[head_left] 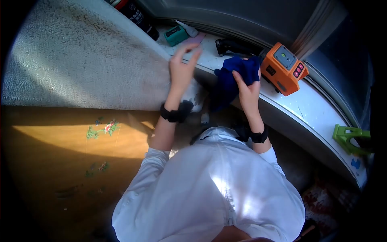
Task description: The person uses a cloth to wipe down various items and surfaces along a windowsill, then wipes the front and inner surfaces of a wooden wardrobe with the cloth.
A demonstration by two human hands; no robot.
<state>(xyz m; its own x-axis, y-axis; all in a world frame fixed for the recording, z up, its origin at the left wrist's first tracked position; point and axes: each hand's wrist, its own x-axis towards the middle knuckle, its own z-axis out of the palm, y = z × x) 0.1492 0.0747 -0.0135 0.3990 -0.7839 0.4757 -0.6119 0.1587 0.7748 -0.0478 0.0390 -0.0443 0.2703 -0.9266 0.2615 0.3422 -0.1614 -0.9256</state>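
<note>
My right hand (250, 90) grips a dark blue cloth (230, 82), its thumb lying over the bunched fabric. The cloth hangs down in front of the white windowsill (322, 111). To the left, my left hand (183, 66) is raised and slightly blurred, with curved fingers apart from the thumb and nothing visible between them. Just beyond its fingertips lie a pink flat piece (195, 39), a green box (176, 35) and a small grey-white nozzle-tipped bottle (188, 29). Close beside my right hand stands an orange device (284, 68) with red buttons.
A black handled object (229, 47) lies on the sill behind the cloth. Farther right sits a green tool-like object (350, 139). A dark can (137, 18) stands at the upper left. The textured pale panel (80, 60) and a flower-decorated wooden surface (60, 141) are on my left.
</note>
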